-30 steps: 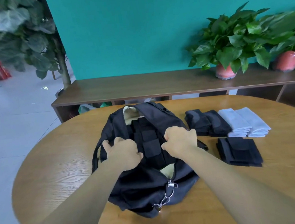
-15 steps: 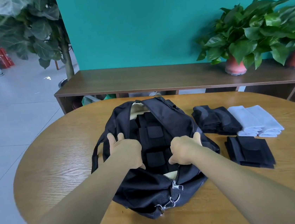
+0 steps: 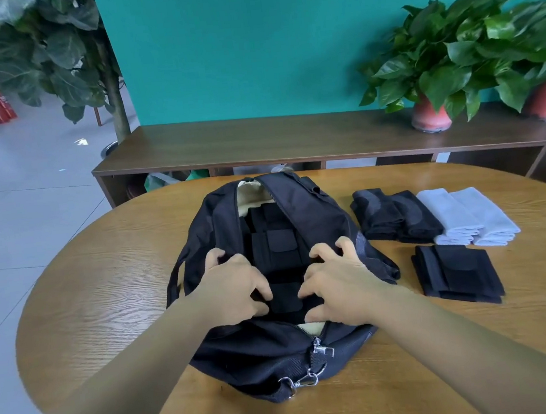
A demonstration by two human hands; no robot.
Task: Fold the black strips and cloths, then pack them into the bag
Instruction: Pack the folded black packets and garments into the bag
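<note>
Head-camera view: the black bag [image 3: 304,223] is seen lying unzipped on the round wooden table [image 3: 98,295], its pale lining showing at both ends of the opening. Folded black strips [image 3: 277,245] are already packed inside it. The left hand [image 3: 231,288] and the right hand [image 3: 336,279] are placed over the opening with fingers curled; the thumbs appear to press or pinch the nearest strip in the bag, though a firm grip cannot be confirmed.

To the right of the bag, a folded black stack [image 3: 458,274] lies flat; beyond it, two dark rolled cloths [image 3: 395,215] and two white folded cloths [image 3: 466,215] are set side by side. All are judged soft, light and limp, likely to unfold if lifted by one corner, so each would best be taken across its full folded width, thumb on top and fingers beneath. The bag fabric looks woven and floppy, with a mesh panel near the metal clip [image 3: 299,379], so its mouth would probably need holding open.
</note>
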